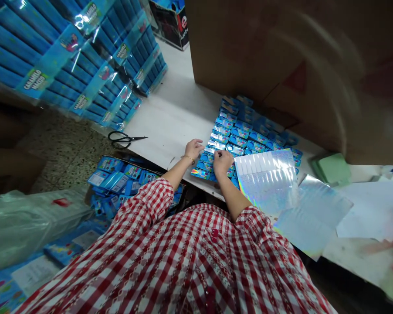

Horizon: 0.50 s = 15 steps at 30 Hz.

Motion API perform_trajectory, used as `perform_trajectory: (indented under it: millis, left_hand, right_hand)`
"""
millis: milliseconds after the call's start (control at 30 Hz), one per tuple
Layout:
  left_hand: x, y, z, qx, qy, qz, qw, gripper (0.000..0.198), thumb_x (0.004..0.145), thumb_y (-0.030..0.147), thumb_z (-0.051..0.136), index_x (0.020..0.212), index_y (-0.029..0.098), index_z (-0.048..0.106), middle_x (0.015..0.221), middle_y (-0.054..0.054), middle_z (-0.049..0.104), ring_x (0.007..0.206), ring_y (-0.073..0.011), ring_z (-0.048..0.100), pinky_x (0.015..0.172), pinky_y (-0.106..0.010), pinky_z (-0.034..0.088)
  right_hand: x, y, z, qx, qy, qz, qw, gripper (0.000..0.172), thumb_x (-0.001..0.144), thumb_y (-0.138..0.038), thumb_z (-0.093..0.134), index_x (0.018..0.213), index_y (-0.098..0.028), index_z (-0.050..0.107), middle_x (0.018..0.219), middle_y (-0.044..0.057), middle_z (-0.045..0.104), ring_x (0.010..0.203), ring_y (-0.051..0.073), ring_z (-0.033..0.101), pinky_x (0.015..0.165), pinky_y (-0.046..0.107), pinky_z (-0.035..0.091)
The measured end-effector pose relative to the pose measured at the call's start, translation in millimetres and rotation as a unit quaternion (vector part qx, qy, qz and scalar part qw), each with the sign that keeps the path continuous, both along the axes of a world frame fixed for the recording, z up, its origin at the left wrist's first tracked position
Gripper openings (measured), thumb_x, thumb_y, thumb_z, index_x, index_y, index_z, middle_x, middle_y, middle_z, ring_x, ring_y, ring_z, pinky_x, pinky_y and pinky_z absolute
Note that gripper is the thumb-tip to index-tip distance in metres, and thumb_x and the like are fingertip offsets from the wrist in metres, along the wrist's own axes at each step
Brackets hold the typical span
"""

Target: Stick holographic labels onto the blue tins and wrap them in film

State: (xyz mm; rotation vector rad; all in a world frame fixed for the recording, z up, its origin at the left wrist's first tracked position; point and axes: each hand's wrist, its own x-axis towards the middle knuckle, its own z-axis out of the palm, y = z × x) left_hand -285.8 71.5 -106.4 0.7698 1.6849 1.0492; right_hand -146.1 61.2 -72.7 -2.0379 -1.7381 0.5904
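Note:
Rows of small blue packs with shiny labels (pixel 237 141) lie close together on the white table in front of me. My left hand (pixel 194 149), with a bracelet at the wrist, is at the left edge of these rows, its fingers stretched towards a pack. Over the nearer rows, my right hand (pixel 222 162) has its fingers curled down; whatever they may hold is hidden. Beside that hand, a shiny iridescent sheet (pixel 268 179) covers part of the packs. A second shiny sheet (pixel 314 216) lies to its right, over the table's near edge.
Black scissors (pixel 126 139) lie at the table's left edge. Wrapped blue candy displays (pixel 82 65) stand at the upper left. A large cardboard box (pixel 281 52) rises behind the packs. Below the table is a box of blue packs (pixel 114 179). A green block (pixel 331 168) sits right.

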Motion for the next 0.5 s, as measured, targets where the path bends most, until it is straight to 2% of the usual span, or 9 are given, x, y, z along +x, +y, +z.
perform_trajectory:
  millis: [100,200,300,400,500]
  left_hand:
    - [1.3,0.6,-1.9,0.008,-0.004,-0.002,1.0,0.026,0.063,0.012,0.063,0.089,0.014,0.059,0.063,0.003,0.06,0.063,-0.0118,0.059,0.068,-0.026,0.047]
    - [1.9,-2.0,-1.8,0.007,0.068,-0.015,0.998,0.023,0.063,0.013,0.063,0.086,0.015,0.062,0.07,0.0,0.062,0.066,-0.0124,0.058,0.07,-0.027,0.047]
    - [2.9,-9.3,-2.2,0.019,0.164,-0.045,0.985,0.018,0.068,0.012,0.058,0.084,0.016,0.066,0.08,-0.004,0.065,0.072,-0.0147,0.059,0.078,-0.03,0.048]
    - [3.3,-17.7,-5.1,0.054,0.229,-0.112,0.965,0.029,0.07,0.006,0.048,0.084,0.018,0.07,0.089,-0.005,0.066,0.086,-0.0166,0.06,0.087,-0.03,0.046]
    - [-0.9,-22.5,-6.7,0.041,0.276,-0.132,0.951,0.037,0.067,0.004,0.045,0.089,0.018,0.071,0.094,-0.006,0.065,0.092,-0.0184,0.058,0.091,-0.031,0.045]
  right_hand:
    - [2.0,1.3,3.0,-0.019,-0.017,0.014,1.0,0.021,0.083,-0.025,0.047,0.078,-0.016,0.066,0.086,0.008,0.064,0.085,0.023,0.05,0.077,0.034,0.033]
    - [9.0,-1.3,9.5,-0.02,-0.042,0.05,0.998,0.024,0.085,-0.023,0.044,0.092,-0.015,0.065,0.089,0.009,0.062,0.086,0.022,0.049,0.076,0.034,0.032]
    - [18.3,-7.2,16.2,-0.004,-0.116,0.167,0.979,0.032,0.088,-0.019,0.038,0.109,-0.02,0.063,0.1,0.01,0.06,0.091,0.024,0.048,0.076,0.035,0.031]
    - [24.6,-11.0,19.7,-0.003,-0.199,0.288,0.937,0.042,0.089,-0.015,0.035,0.125,-0.024,0.053,0.107,0.012,0.057,0.093,0.025,0.046,0.076,0.037,0.029]
    - [29.1,-10.7,20.7,-0.003,-0.238,0.334,0.912,0.044,0.089,-0.015,0.034,0.13,-0.021,0.047,0.11,0.013,0.056,0.093,0.024,0.045,0.078,0.038,0.028]
